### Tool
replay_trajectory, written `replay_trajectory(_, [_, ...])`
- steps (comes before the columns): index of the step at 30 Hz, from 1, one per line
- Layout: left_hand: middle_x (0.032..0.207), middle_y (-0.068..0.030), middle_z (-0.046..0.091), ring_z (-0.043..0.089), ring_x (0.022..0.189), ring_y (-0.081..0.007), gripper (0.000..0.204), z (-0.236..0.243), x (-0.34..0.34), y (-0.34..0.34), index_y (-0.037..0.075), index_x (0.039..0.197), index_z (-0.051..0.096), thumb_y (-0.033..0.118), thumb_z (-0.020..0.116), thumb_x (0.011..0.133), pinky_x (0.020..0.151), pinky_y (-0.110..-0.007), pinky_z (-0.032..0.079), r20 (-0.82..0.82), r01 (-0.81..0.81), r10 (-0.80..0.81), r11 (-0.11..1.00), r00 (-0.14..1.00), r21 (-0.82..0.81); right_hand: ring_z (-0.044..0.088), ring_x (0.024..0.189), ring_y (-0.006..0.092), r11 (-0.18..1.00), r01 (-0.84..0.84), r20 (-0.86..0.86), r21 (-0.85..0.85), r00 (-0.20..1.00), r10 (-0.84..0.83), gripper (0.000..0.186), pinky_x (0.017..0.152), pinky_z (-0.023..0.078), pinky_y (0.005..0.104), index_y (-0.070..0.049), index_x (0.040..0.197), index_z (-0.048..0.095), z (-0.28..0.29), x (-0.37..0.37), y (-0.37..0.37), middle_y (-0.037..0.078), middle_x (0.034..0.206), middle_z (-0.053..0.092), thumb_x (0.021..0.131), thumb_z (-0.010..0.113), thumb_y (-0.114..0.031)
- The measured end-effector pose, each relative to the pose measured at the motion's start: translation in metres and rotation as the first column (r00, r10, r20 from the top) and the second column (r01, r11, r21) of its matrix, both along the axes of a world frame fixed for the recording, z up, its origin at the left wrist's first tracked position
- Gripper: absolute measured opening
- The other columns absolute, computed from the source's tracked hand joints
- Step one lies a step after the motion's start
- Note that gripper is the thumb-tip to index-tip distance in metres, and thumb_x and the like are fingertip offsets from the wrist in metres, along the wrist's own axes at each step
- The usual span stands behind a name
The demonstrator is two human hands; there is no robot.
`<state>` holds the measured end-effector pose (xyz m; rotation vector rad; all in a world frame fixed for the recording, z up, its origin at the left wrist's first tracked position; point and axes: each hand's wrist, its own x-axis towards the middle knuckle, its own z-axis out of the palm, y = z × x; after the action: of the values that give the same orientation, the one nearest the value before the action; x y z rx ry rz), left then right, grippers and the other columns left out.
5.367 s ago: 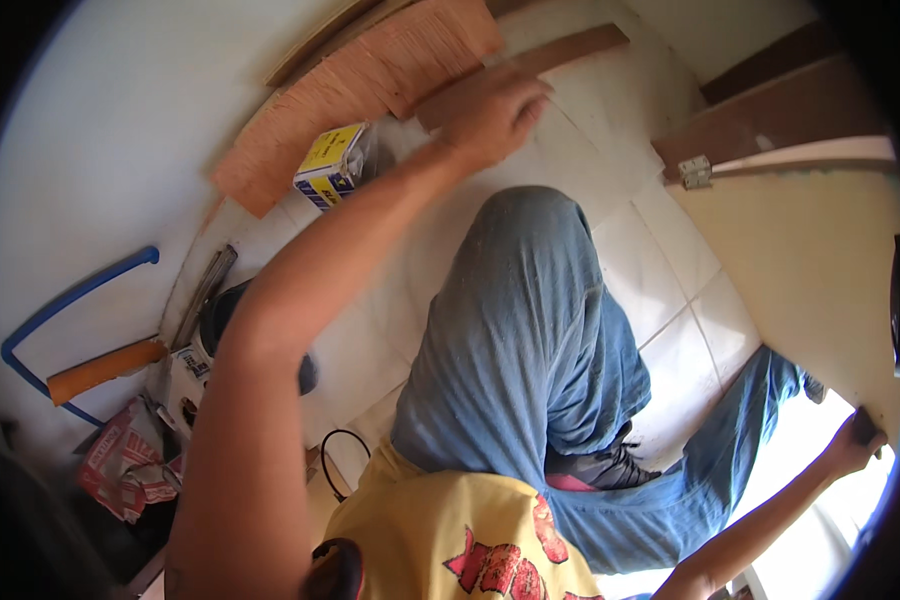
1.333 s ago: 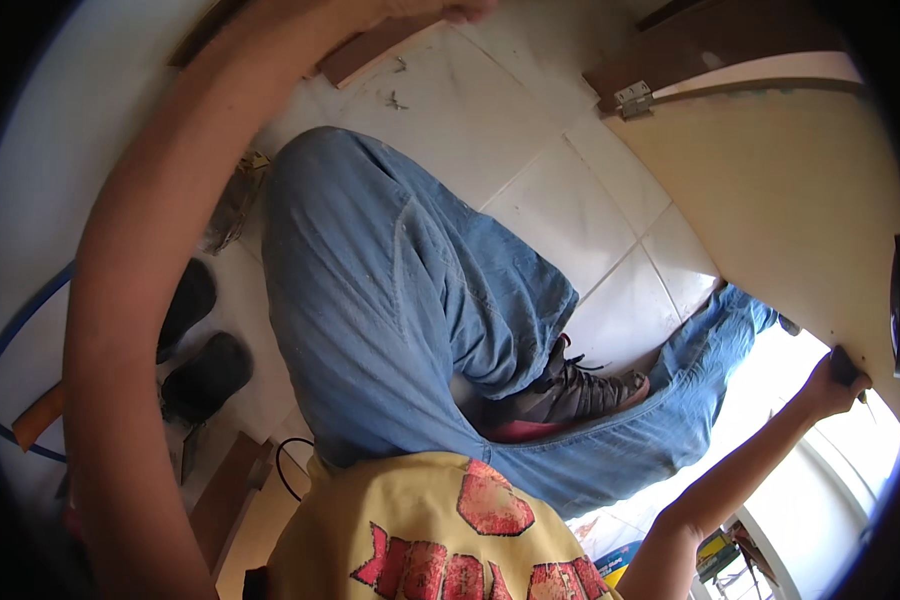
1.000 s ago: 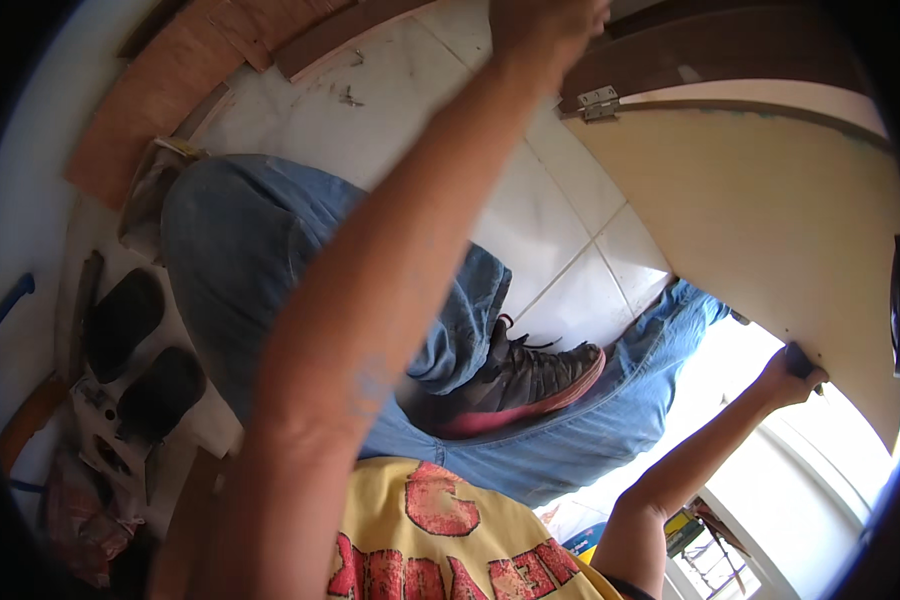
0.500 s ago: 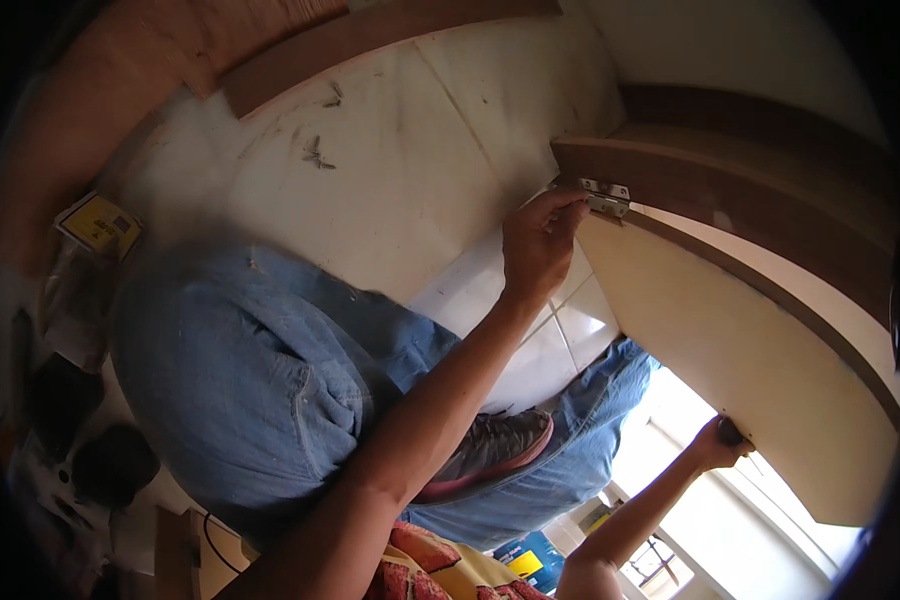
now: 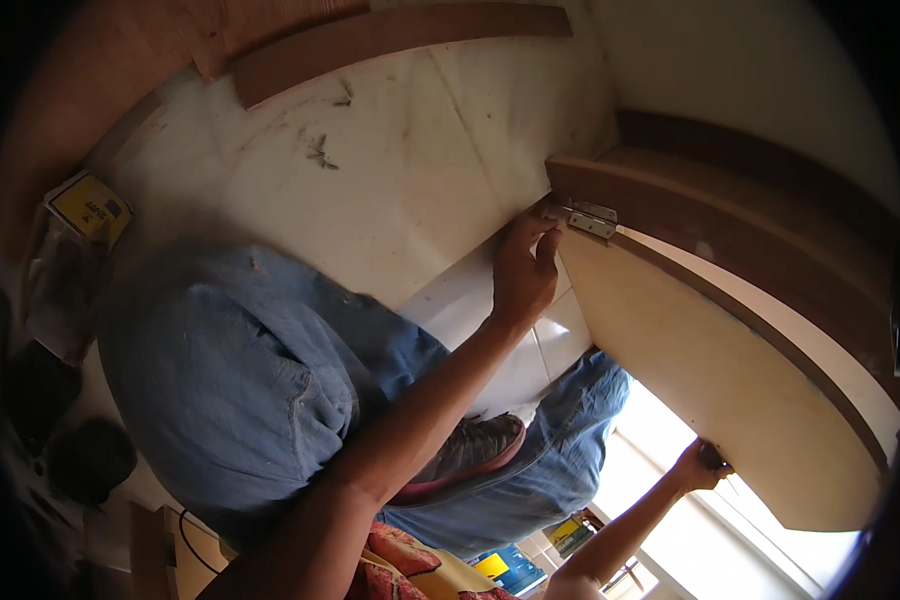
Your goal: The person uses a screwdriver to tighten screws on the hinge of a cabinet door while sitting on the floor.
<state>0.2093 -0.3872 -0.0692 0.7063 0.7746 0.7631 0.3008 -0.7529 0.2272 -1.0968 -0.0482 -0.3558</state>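
A metal hinge (image 5: 592, 222) joins the brown wooden frame rail (image 5: 660, 205) to the edge of a pale cabinet door (image 5: 710, 360), which stands swung out. My left hand (image 5: 525, 275) is closed, thumb and fingers pinched at the hinge's near end; whether a small part is also between them is hidden. Lower right, my right hand (image 5: 698, 468) is by the door's lower edge, its fingers closed around a dark rounded object (image 5: 712, 457). A thin shaft seems to stick out beside it, too small to name surely.
My bent, jeans-covered knee (image 5: 220, 390) and a shoe (image 5: 480, 445) fill the middle. Small dark bits (image 5: 320, 152) lie on the pale surface beyond. A yellow box (image 5: 90, 208) stands at left, and a blue-and-yellow container (image 5: 508, 568) at the bottom.
The view has shifted slightly, so the door, hinge and both hands appear a little further left and lower. My left fingers have moved to the hinge's end, uncovering more of it.
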Motion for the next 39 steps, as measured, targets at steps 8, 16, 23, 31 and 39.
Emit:
replay_trajectory(8, [0.109, -0.0133, 0.068, 0.067, 0.104, -0.0181, 0.011, -0.015, 0.000, 0.001, -0.001, 0.105, 0.062, 0.007, 0.063, 0.099, 0.091, -0.033, 0.053, 0.069, 0.130, -0.125, 0.989, 0.990, -0.067, 0.057, 0.123, 0.0303, 0.986, 0.155, 0.044, 0.054, 0.986, -0.158, 0.024, 0.108, 0.043, 0.0579, -0.012, 0.113, 0.066, 0.003, 0.006, 0.013, 0.011, 0.127, 0.064, 0.091, 0.066, -0.022])
replay_trajectory(16, [0.126, -0.0180, 0.063, 0.064, 0.115, -0.0226, 0.014, -0.008, 0.007, -0.014, -0.003, 0.107, 0.062, -0.001, 0.068, 0.094, 0.102, -0.033, 0.052, 0.140, -0.022, 0.018, 0.999, 0.990, 0.028, 0.057, 0.123, 0.0306, 0.982, 0.182, 0.063, 0.045, 0.981, -0.184, 0.016, 0.107, 0.043, 0.0629, -0.016, 0.105, 0.069, 0.004, 0.032, -0.003, 0.009, 0.126, 0.065, 0.090, 0.066, -0.022])
replay_trajectory(23, [0.110, -0.0144, 0.071, 0.071, 0.098, -0.0191, 0.009, -0.001, -0.005, -0.005, -0.003, 0.101, 0.065, 0.001, 0.069, 0.094, 0.088, -0.032, 0.057, 0.133, -0.067, 0.070, 0.997, 0.989, -0.033, 0.059, 0.119, 0.0266, 1.000, -0.016, 0.065, 0.021, 0.998, 0.015, 0.006, 0.110, 0.041, 0.0575, -0.018, 0.092, 0.069, 0.011, 0.046, 0.000, 0.004, 0.119, 0.069, 0.090, 0.067, -0.023])
replay_trajectory(31, [0.096, -0.0121, 0.073, 0.072, 0.091, -0.0179, 0.013, -0.008, 0.017, -0.013, 0.001, 0.102, 0.066, 0.011, 0.071, 0.095, 0.078, -0.031, 0.056, 0.037, -0.090, 0.085, 0.981, 0.996, 0.174, 0.057, 0.123, 0.0282, 1.000, 0.008, 0.002, 0.020, 1.000, -0.008, 0.035, 0.106, 0.047, 0.0498, -0.010, 0.122, 0.060, 0.006, 0.041, -0.001, 0.008, 0.127, 0.064, 0.096, 0.064, -0.033])
replay_trajectory(39, [0.096, -0.0138, 0.073, 0.070, 0.087, -0.0209, 0.019, -0.053, -0.004, -0.002, 0.000, 0.108, 0.066, 0.017, 0.065, 0.100, 0.078, -0.034, 0.053, -0.232, 0.033, 0.073, 0.905, 0.970, 0.425, 0.055, 0.103, 0.0153, 0.985, -0.017, -0.011, -0.172, 1.000, 0.016, 0.031, 0.080, 0.052, 0.0364, -0.016, 0.116, 0.055, -0.020, 0.031, 0.018, -0.004, 0.109, 0.055, 0.103, 0.055, -0.043])
